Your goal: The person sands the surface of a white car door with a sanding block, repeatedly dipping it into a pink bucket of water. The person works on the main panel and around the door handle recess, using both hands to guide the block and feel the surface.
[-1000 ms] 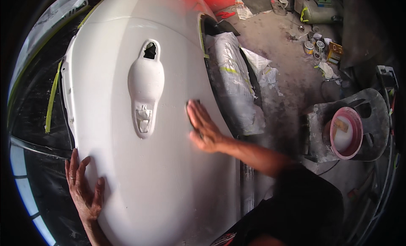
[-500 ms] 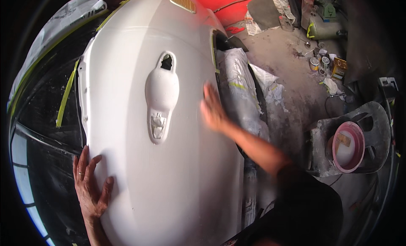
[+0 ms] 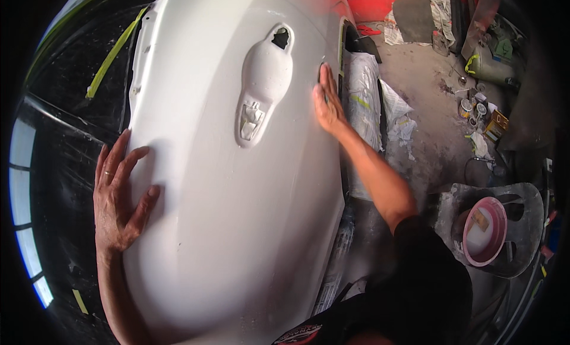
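Note:
A car door panel (image 3: 208, 214) in pale whitish grey fills the middle, with the handle recess (image 3: 267, 75) in its surface and a dark hole at the recess's far end. My left hand (image 3: 116, 194) lies on the door's left edge, fingers spread, a ring on one of them. On the right part of the panel, beside the recess, my right hand (image 3: 330, 105) rests with its fingers stretched out and close together. Its palm side faces the panel; whether anything thin lies under it is hidden.
Dark window glass with a yellow tape strip (image 3: 116, 54) borders the door on the left. Plastic-wrapped parts (image 3: 363, 102) lie along its right. A pink basin (image 3: 503, 226) stands on a grey plastic chair (image 3: 531, 250); cans (image 3: 466, 107) and a compressor tank (image 3: 493, 66) sit on the floor.
The view has shifted, so the door sits higher and the basin lower in the picture. My right hand, blurred before, shows sharper, still on the panel's right side. My left hand remains at the edge.

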Available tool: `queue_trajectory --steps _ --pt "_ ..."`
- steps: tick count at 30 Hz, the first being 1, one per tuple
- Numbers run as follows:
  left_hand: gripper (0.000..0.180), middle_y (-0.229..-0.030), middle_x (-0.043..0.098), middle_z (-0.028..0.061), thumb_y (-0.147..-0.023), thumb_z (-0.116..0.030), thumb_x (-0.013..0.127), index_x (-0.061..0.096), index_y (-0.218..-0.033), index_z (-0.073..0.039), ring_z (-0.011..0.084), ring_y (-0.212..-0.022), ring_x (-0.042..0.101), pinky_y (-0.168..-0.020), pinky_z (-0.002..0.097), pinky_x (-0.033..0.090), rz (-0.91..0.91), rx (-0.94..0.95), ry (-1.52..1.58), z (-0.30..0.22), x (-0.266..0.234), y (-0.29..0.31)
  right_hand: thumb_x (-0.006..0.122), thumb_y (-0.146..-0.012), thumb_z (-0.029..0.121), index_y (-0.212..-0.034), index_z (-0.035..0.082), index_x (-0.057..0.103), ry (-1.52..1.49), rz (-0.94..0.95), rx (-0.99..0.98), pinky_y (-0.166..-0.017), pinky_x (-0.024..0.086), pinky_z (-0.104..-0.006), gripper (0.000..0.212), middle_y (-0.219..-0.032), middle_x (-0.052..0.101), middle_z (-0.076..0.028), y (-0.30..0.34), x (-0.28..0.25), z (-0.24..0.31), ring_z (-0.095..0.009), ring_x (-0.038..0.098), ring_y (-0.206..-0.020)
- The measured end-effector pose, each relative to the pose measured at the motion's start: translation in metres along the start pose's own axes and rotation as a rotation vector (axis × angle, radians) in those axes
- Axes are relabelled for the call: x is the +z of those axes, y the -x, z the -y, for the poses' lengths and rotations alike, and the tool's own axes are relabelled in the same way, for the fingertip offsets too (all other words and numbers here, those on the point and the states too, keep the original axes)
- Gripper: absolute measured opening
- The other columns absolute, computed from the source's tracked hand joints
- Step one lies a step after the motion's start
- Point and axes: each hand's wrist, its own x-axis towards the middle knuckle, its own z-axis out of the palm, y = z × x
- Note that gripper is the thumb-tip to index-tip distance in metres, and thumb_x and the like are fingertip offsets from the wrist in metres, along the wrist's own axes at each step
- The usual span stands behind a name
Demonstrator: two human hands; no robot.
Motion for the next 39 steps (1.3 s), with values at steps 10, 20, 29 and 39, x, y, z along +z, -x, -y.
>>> queue_trajectory --steps 10,20,29,39 --pt "0.061 -0.149 0.039 0.0131 -0.071 -0.041 0.07 0.059 -0.127 -0.018 0.0345 -0.141 0.031 -0.119 0.0546 0.016 0.002 -0.028 0.007 0.013 0.004 0.017 0.026 -0.102 0.043 -0.15 -0.006 0.01 -0.104 0.161 -0.236 -0.118 0.003 -0.0488 0.07 -0.156 0.009 -0.029 0.166 0.04 0.08 -0.044 0.006 -0.145" --pt "0.059 -0.151 0.036 0.0139 -0.075 -0.04 0.065 0.056 -0.129 -0.017 0.0345 -0.143 0.026 -0.119 0.0528 0.012 0.029 -0.01 0.039 0.008 0.004 0.013 0.039 -0.096 0.025 -0.148 -0.011 0.01 -0.126 0.088 -0.082 -0.115 0.008 -0.0568 0.07 -0.153 0.011 -0.035 0.258 0.05 0.114 -0.05 0.01 -0.143" --pt "0.063 -0.151 0.036 0.014 -0.07 -0.038 0.067 0.058 -0.128 -0.016 0.0387 -0.142 0.026 -0.118 0.0556 0.015 0.016 -0.008 0.028 -0.001 -0.005 0.011 0.023 -0.103 0.04 -0.148 -0.009 0.012 -0.051 -0.006 0.247 -0.119 0.005 -0.0456 0.067 -0.155 0.012 -0.03 -0.003 0.009 0.007 -0.04 0.007 -0.146" --pt "0.042 -0.138 0.051 0.0157 -0.08 -0.019 0.071 0.06 -0.12 -0.008 0.0365 -0.125 0.05 -0.108 0.0494 0.038 -0.345 0.037 -0.13 0.006 0.0 0.036 0.037 -0.102 0.035 -0.153 0.004 0.004 -0.298 0.649 0.0 -0.119 0.014 -0.0428 0.068 -0.158 0.007 -0.021 0.234 -0.026 0.126 -0.036 0.008 -0.147"
